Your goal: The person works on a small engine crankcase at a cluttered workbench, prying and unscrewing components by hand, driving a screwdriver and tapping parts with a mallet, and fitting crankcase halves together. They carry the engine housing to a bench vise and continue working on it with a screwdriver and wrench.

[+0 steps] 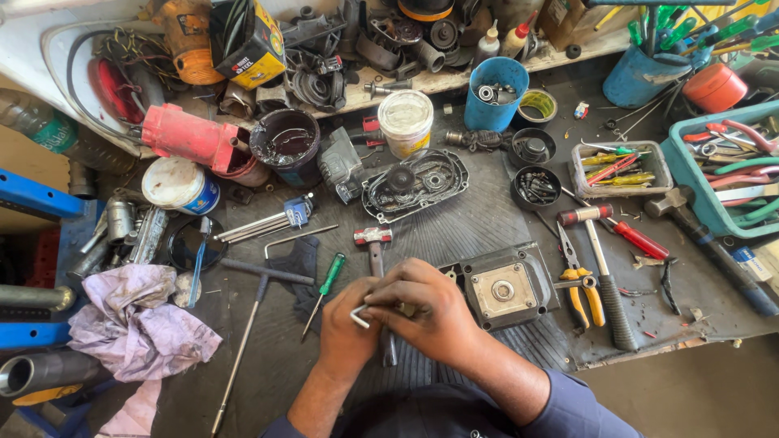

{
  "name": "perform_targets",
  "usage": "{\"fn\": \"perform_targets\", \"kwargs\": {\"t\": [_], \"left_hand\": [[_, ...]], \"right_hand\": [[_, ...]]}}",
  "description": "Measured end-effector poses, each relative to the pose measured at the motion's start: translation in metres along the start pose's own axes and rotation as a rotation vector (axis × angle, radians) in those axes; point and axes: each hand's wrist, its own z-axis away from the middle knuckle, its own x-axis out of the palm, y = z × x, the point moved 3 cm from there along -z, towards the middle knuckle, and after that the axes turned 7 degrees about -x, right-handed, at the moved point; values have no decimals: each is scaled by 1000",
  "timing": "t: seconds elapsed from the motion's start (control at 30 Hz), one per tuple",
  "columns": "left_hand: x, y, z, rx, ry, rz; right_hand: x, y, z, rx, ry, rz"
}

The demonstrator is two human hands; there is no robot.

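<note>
Head view: a bent hex key (358,316) is gripped by left hand (345,328) and right hand (426,312) together, square housing (503,288) at 3 o'clock untouched, cover plate (415,183) lying off at 12.

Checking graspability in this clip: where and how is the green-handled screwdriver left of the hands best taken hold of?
Take the green-handled screwdriver by its green handle, the upper, thicker end, which lies clear on the mat. Come from above and its right, fingers across the handle. The thin shaft runs down-left towards the dark cloth and T-handle wrench, probably a poorer grip. The left hand lies nearest.
</note>
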Motion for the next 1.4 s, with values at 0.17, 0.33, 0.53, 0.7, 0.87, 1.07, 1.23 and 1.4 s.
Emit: {"fn": "perform_targets", "kwargs": {"t": [0.17,0.33,0.53,0.7,0.87,1.07,1.23,1.4], "left_hand": [[-1,0,-4,22,-75,-37],[1,-13,-1,46,-134,12],[5,-21,2,-59,-175,17],[0,-3,-9,-35,-185,79],[-8,6,-22,23,-285,82],[7,-19,-13,-106,-333,197],[12,-41,-4,-175,-318,337],[0,-42,-2,-166,-300,230]], "right_hand": [[0,-4,-1,-23,-6,64],[0,-7,-2,-42,-15,137],[3,11,13,37,-58,-14],[-7,32,41,192,215,-650],[-38,41,59,226,374,-702],[-39,35,47,240,367,-680],[-19,26,23,217,126,-250],[-9,21,4,173,114,-149]]}}
